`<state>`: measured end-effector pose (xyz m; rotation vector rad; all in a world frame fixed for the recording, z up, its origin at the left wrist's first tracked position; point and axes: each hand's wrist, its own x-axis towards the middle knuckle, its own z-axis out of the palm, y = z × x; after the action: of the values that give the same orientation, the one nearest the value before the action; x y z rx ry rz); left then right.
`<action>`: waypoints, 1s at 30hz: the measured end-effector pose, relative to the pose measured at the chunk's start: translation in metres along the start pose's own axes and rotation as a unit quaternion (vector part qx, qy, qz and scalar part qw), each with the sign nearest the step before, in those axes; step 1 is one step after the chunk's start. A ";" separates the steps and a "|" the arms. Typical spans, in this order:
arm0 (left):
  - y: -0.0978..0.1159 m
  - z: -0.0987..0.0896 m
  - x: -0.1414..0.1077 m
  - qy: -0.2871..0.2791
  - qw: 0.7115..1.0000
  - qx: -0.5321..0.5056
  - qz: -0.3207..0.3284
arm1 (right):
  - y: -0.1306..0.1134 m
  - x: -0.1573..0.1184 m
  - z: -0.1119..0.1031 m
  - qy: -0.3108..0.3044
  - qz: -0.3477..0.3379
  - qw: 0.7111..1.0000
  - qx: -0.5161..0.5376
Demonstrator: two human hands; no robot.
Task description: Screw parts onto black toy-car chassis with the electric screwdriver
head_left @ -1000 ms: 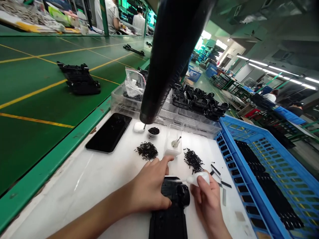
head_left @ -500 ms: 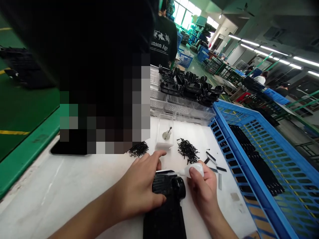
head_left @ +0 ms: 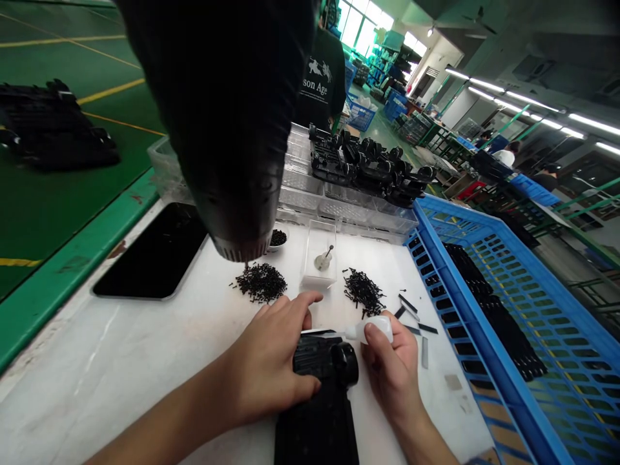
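A black plastic chassis (head_left: 317, 413) with a wheel at its upper right lies on the white table at the bottom centre. My left hand (head_left: 276, 361) grips its left side, thumb across the top and index finger stretched past its far edge. In my right hand (head_left: 394, 355) is a small white bottle (head_left: 378, 330), pinched between thumb and fingers, its nozzle at the far end of the chassis near the wheel. Beyond my hands lie two piles of black screws (head_left: 261, 282) (head_left: 364, 292), with a clear box (head_left: 320, 274) holding a small metal piece between them.
A dark power tool (head_left: 227, 161) hangs close at upper left. A black phone-like slab (head_left: 152, 255) lies on the left. Several black chassis (head_left: 371, 161) rest on clear trays at the back. A blue crate (head_left: 494, 387) borders the right side. A person (head_left: 320, 77) stands beyond.
The dark shape at upper left now shows as a hanging tool, further right, uncovering more of the slab and left screw pile. Both hands keep their hold with hardly any shift.
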<state>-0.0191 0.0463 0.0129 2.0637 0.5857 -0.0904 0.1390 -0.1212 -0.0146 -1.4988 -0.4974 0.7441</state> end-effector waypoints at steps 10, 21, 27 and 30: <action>-0.002 0.005 -0.001 0.015 1.000 -0.016 -0.009 | 0.011 -0.001 -0.010 0.063 -0.050 0.990 0.116; 0.007 -0.004 -0.004 0.006 1.000 0.008 0.013 | 0.009 0.000 -0.011 0.104 -0.037 0.990 0.093; 0.006 -0.005 -0.005 -0.003 1.000 0.006 0.011 | 0.011 0.002 -0.011 0.109 -0.038 0.990 0.082; 0.003 -0.004 -0.005 0.006 1.000 0.008 0.022 | 0.009 0.002 -0.011 0.110 -0.034 0.990 0.084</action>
<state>-0.0227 0.0462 0.0193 2.0937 0.5472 -0.0573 0.1468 -0.1284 -0.0246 -1.3787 -0.3089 0.5458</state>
